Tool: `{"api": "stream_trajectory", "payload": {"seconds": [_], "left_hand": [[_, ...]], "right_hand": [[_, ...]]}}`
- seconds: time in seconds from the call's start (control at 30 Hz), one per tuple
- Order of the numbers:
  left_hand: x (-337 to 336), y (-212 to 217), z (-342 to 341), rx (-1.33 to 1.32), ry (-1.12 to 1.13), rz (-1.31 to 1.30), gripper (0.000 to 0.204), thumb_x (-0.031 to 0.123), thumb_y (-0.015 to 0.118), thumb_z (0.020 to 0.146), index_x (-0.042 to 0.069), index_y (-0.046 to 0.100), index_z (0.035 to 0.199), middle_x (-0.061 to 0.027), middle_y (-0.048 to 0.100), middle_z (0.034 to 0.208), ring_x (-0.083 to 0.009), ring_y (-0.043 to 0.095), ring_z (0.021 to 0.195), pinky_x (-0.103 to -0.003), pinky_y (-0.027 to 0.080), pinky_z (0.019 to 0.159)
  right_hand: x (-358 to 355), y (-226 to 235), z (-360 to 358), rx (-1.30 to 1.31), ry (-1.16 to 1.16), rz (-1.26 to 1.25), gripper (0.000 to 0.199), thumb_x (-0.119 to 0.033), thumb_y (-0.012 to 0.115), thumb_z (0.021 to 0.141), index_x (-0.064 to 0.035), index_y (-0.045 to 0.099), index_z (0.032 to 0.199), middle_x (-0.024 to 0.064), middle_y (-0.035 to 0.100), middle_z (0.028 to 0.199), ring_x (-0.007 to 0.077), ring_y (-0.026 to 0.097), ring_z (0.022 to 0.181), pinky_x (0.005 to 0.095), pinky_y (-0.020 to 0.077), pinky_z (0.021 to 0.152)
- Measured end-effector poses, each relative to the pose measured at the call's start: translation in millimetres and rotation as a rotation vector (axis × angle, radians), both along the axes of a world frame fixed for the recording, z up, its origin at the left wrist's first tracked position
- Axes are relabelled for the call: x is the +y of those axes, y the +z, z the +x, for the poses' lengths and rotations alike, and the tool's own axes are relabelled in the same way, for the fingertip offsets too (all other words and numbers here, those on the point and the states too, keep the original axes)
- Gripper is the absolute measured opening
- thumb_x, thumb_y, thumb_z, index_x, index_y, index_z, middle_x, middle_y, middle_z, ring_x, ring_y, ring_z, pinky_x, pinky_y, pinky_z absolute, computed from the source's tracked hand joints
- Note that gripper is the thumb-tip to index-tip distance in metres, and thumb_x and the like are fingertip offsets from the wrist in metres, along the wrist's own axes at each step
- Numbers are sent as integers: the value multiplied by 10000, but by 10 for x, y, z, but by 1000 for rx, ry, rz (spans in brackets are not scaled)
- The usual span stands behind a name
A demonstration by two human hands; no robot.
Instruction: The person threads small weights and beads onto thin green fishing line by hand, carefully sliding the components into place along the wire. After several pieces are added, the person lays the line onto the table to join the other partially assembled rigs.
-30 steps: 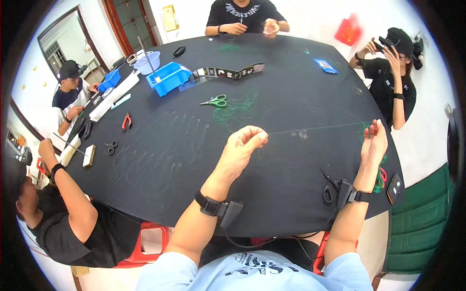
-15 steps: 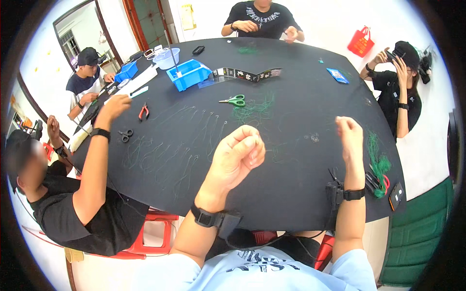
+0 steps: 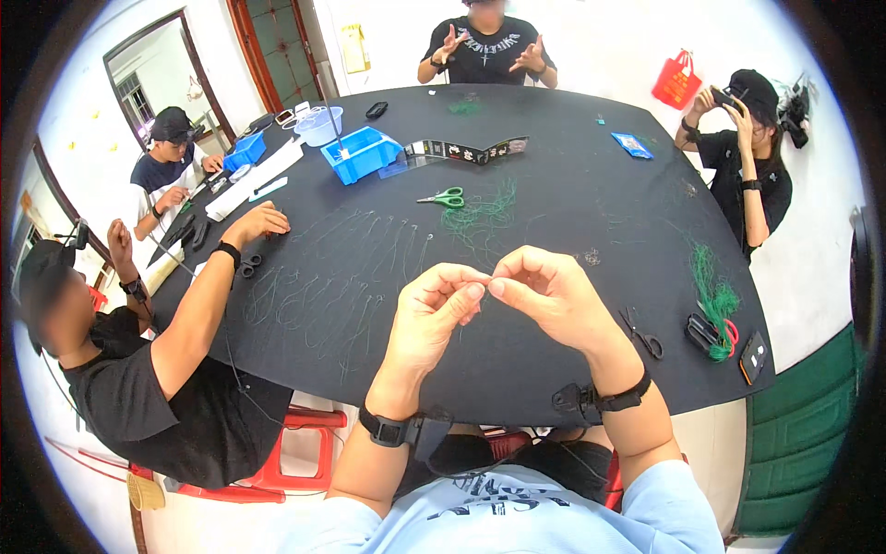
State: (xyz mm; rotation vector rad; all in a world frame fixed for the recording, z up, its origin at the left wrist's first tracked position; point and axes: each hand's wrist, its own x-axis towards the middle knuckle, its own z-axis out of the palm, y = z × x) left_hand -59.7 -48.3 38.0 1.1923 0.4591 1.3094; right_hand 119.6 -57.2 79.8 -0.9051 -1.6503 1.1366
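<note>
Over the near part of the black table, my left hand and my right hand meet fingertip to fingertip. Both are closed in a pinch; whatever lies between the fingers is too small to make out. Left of my hands, thin dark green lines lie spread in rows. Beyond them sit green-handled scissors beside a loose tangle of green thread. A little heap of tiny dark pieces lies past my right hand. Black scissors rest beside my right wrist.
At the right edge are a green thread bundle, a red-handled tool and a dark phone-like object. A blue bin and blue packet stand farther off. A co-worker's hand reaches in from the left; others sit around.
My right hand has swung left from the table's right side to meet my left hand. The left co-worker's hand has lowered onto the table. The far person's hands have spread apart.
</note>
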Motion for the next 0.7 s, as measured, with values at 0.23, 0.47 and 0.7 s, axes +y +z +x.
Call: {"api": "stream_trajectory", "payload": {"seconds": [0.23, 0.47, 0.7], "left_hand": [[-25, -55, -59, -6, 40, -20, 164, 46, 681, 841, 62, 655, 1002, 15, 621, 762, -55, 552, 677, -188, 414, 575], [-80, 28, -158, 73, -2, -39, 263, 35, 725, 793, 71, 569, 1001, 13, 615, 746, -49, 554, 637, -175, 409, 539], [-132, 112, -336, 139, -26, -69, 242, 59, 743, 785, 90, 546, 924, 13, 611, 733, -52, 571, 618, -165, 411, 514]], "right_hand": [[-21, -22, -80, 65, 57, -32, 186, -183, 654, 888, -2, 629, 925, -21, 593, 781, 39, 513, 696, 204, 435, 607], [71, -46, -22, 70, 274, -110, 166, -165, 634, 900, -2, 625, 929, 0, 605, 809, 60, 521, 745, 232, 446, 676], [163, 10, -93, -78, 397, 8, 180, -171, 641, 892, 2, 625, 940, 14, 617, 809, 73, 518, 750, 249, 443, 689]]}}
